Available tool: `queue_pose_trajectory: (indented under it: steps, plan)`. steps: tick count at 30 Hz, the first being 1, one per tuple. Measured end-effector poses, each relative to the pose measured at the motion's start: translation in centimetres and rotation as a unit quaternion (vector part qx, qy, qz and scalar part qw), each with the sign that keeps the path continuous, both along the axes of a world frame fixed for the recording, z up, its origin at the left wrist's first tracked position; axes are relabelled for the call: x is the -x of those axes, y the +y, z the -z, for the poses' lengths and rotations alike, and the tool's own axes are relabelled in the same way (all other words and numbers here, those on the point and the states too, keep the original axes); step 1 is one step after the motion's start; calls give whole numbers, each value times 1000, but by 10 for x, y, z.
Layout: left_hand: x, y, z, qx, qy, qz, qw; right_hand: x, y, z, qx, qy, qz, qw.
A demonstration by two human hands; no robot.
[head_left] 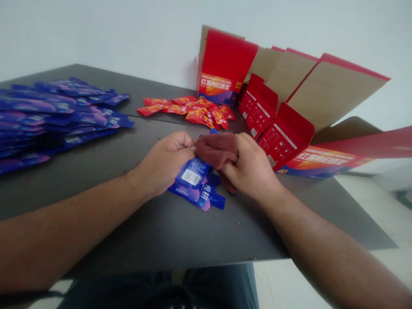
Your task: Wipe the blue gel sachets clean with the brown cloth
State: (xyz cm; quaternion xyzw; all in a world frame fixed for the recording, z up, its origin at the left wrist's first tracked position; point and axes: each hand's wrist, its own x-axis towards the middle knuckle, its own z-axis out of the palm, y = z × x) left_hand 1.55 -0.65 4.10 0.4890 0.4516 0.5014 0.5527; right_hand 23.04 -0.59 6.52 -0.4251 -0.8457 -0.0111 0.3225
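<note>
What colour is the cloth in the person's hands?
Brownish maroon; the cloth shows best in the head view.

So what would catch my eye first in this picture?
Probably the bright red boxes, standing open at the back right of the table. Then the big heap of blue packets on the left, and, in the middle, a brown cloth in the right hand.

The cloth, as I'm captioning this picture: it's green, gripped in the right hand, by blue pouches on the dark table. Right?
Not green: the head view shows the cloth reddish-brown. It is gripped in the right hand, by blue pouches on the dark table.
</note>
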Motion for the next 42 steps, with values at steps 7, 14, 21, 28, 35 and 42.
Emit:
queue_pose_trajectory:
  steps: [7,14,21,28,35,42]
  plan:
    - [3,1,-4,-50,63,-15,997,12,-21,6,92,-95,-170,977]
    - [2,-1,0,-3,14,18,1000,-7,9,-2,16,22,77,997]
    - [2,3,4,-34,20,-8,999,6,-8,8,79,-30,-105,991]
    - [2,2,0,-25,20,-10,999,3,-6,3,57,-40,-51,996]
    - [-1,-1,2,-3,1,9,1000,-3,6,4,26,27,25,999]
    - [3,4,-1,-61,69,-14,996,13,-19,9,99,-87,-186,974]
